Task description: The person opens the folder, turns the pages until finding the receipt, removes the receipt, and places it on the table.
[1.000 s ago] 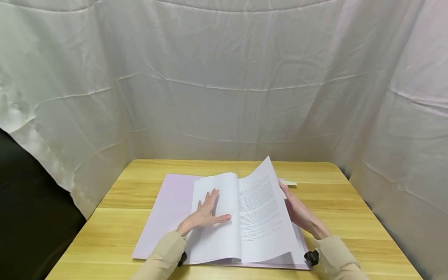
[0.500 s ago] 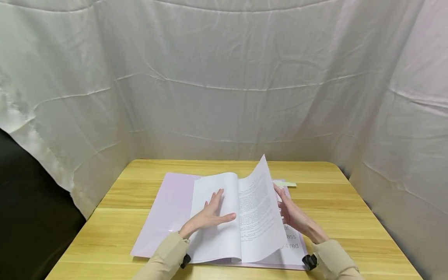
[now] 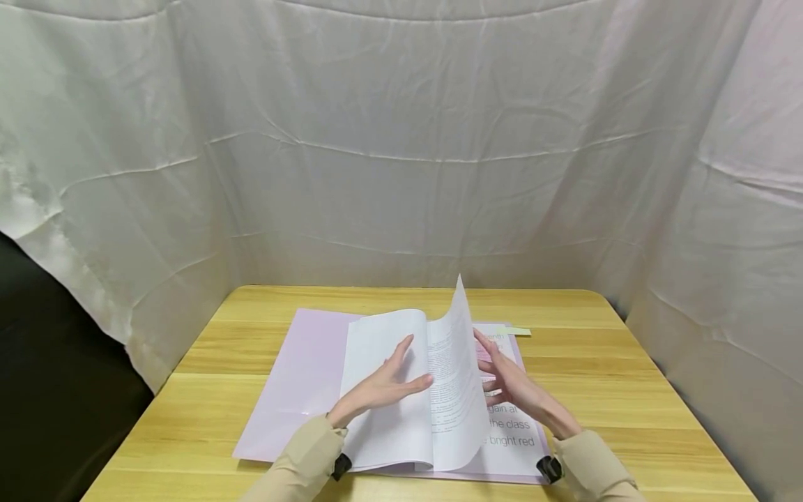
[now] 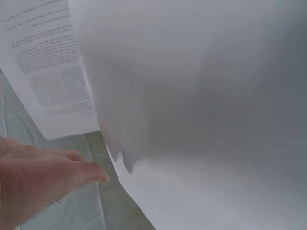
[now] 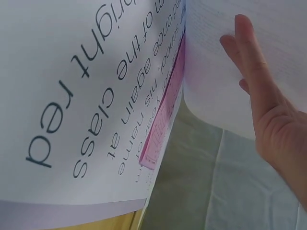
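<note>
A lilac folder [image 3: 310, 369] lies open on the wooden table with a stack of white pages in it. Over the blank left page [image 3: 376, 341], my left hand [image 3: 381, 387] spreads its fingers and holds nothing. One sheet of small print [image 3: 447, 397] stands raised and curved at the middle. Against its back, the straight fingers of my right hand [image 3: 513, 385] show at the outer edge. Below it lies a large-print page [image 5: 91, 124] bearing a pink sticky note [image 5: 160, 127]. The left wrist view shows my left hand [image 4: 53, 179] beside the white page.
A pale green tab [image 3: 518, 331] sticks out past the folder's upper right edge. The wooden table [image 3: 617, 390] extends on both sides. Pale grey cloth [image 3: 401, 153] hangs behind and at the sides, and something black [image 3: 56, 390] shows at the left.
The raised sheet has swung leftward and stands steeper, with my right hand following it left. More large print and the pink note show beneath. My left hand has shifted slightly right.
</note>
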The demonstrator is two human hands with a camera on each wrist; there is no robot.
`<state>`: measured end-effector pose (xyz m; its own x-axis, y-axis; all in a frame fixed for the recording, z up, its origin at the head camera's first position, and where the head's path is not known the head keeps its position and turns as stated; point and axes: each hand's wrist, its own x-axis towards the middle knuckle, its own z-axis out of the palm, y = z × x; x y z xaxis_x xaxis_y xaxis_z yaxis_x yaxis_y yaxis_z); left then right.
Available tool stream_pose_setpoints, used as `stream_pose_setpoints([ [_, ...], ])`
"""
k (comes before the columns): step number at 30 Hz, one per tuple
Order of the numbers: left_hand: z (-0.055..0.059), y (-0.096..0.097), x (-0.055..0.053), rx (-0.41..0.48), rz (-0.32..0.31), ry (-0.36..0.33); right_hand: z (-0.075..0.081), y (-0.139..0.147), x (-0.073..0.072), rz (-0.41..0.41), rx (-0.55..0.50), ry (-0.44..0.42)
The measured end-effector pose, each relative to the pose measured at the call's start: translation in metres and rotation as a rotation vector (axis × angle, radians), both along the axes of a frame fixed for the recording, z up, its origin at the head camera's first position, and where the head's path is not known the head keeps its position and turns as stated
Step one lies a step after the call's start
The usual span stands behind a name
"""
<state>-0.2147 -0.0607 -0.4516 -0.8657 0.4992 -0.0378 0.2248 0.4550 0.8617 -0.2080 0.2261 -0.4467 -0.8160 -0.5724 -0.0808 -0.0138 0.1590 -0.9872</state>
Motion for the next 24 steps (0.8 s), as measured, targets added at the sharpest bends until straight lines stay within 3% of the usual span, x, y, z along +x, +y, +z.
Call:
stream_pose_setpoints([
  [5, 0.004, 0.003, 0.000, 0.075, -0.033, -0.036, 0.001, -0.005, 0.002, -0.017, 0.053, 0.028],
  [12, 0.007, 0.008, -0.002, 0.160, -0.072, -0.059, 0.000, -0.011, 0.003, 0.016, 0.033, 0.038],
  [17, 0.008, 0.012, -0.004, 0.256, -0.103, -0.114, 0.001, -0.015, 0.001, 0.031, 0.035, 0.049],
  [20, 0.009, 0.015, -0.005, 0.319, -0.088, -0.148, 0.001, -0.017, 0.001, 0.039, 0.046, 0.061],
  [24, 0.010, 0.018, -0.005, 0.368, -0.020, -0.182, 0.001, -0.021, 0.001, 0.025, 0.081, 0.075],
])
